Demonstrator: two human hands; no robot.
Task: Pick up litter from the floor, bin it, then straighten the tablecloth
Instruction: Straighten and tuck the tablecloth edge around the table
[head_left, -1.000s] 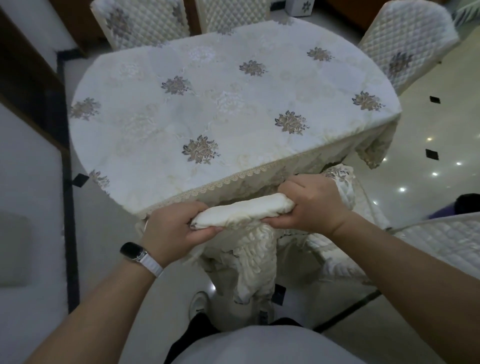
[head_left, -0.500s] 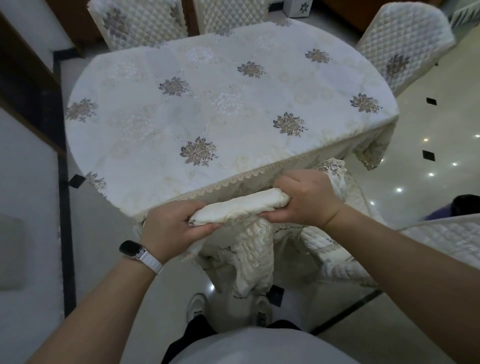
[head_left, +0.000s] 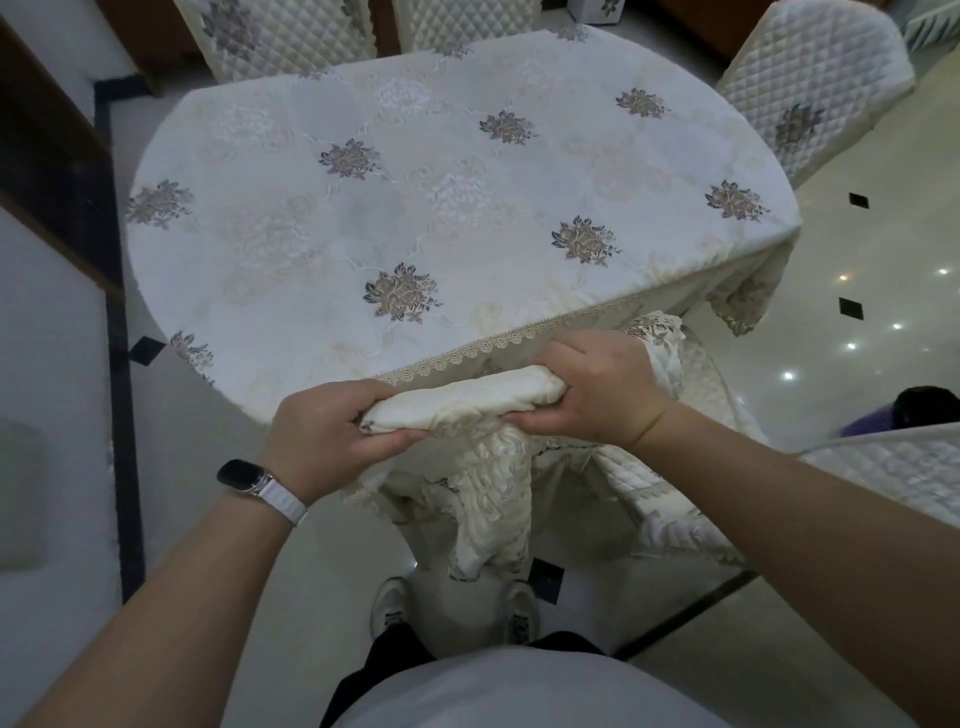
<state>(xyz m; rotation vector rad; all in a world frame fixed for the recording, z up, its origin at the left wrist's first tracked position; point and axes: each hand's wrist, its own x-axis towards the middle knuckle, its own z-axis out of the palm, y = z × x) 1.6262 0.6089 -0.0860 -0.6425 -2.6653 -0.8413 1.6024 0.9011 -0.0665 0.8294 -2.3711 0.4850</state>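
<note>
The tablecloth (head_left: 415, 197) covers the table across the upper middle of the frame; its near edge is bunched into a roll (head_left: 462, 402) at centre. The left hand (head_left: 324, 441) and right hand (head_left: 605, 387) each grip one end, fingers curled round it. Quilted chairs (head_left: 810, 83) stand at the top.

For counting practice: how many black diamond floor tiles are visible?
4: two tiles right of the tablecloth, one at its left edge, one by the right shoe; others may be hidden.
</note>
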